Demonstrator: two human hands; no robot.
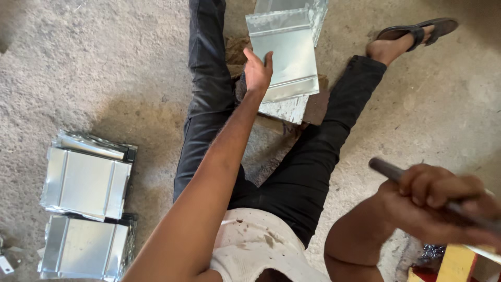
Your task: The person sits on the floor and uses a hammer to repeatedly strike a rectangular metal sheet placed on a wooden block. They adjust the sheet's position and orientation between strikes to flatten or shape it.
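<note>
I sit on a concrete floor with my legs in black trousers spread apart. My left hand (257, 70) reaches forward and grips the left edge of a folded sheet-metal piece (287, 52) that rests on a block between my legs. My right hand (443, 201), raised at the lower right and blurred, is closed around a dark metal rod (386, 169) that points up and to the left. Another shiny metal piece (292, 6) lies just beyond the held one.
Two stacks of similar folded metal sheets lie on the floor at the left, one stack (86, 177) above the other stack (86, 250). My sandalled foot (412, 34) is at the upper right. A yellow object (456, 263) sits at the lower right corner.
</note>
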